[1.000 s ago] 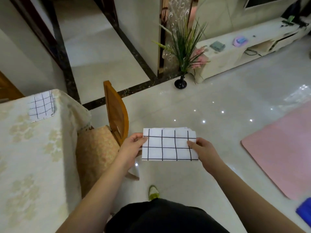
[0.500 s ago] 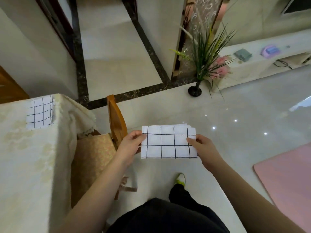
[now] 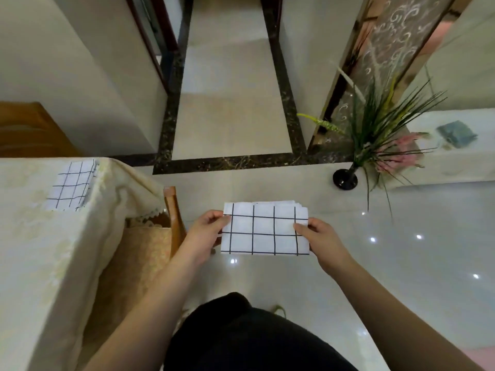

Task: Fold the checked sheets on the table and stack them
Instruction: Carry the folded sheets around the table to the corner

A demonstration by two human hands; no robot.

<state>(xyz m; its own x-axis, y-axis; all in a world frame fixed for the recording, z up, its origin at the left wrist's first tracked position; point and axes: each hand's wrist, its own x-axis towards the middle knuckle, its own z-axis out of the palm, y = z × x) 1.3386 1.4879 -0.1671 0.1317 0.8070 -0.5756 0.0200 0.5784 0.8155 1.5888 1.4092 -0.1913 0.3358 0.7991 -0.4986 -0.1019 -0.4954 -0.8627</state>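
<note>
1. White cloth with a black grid, the folded checked sheet (image 3: 263, 228), is held up flat in mid-air in front of the body, above the glossy floor (image 3: 401, 250) and well apart from the desk (image 3: 40, 250); several layered edges are seen fanned at its top right corner.
2. Its left edge is pinched by the left hand (image 3: 206, 234), thumb on top and fingers curled beneath; its right edge is gripped the same way by the right hand (image 3: 318, 239).
3. A second checked sheet (image 3: 72, 186), already folded, is seen lying at the far right corner of the desk, on the cream patterned tablecloth (image 3: 53, 263); its edge is close to the cloth's drop.
4. A wooden chair (image 3: 174, 218) with a patterned seat cushion is tucked just beside the desk, between it and the left hand.
5. Farther off, a black vase of grasses and pink flowers (image 3: 375, 135) is stood on the floor beside a low white cabinet (image 3: 468, 162).
</note>
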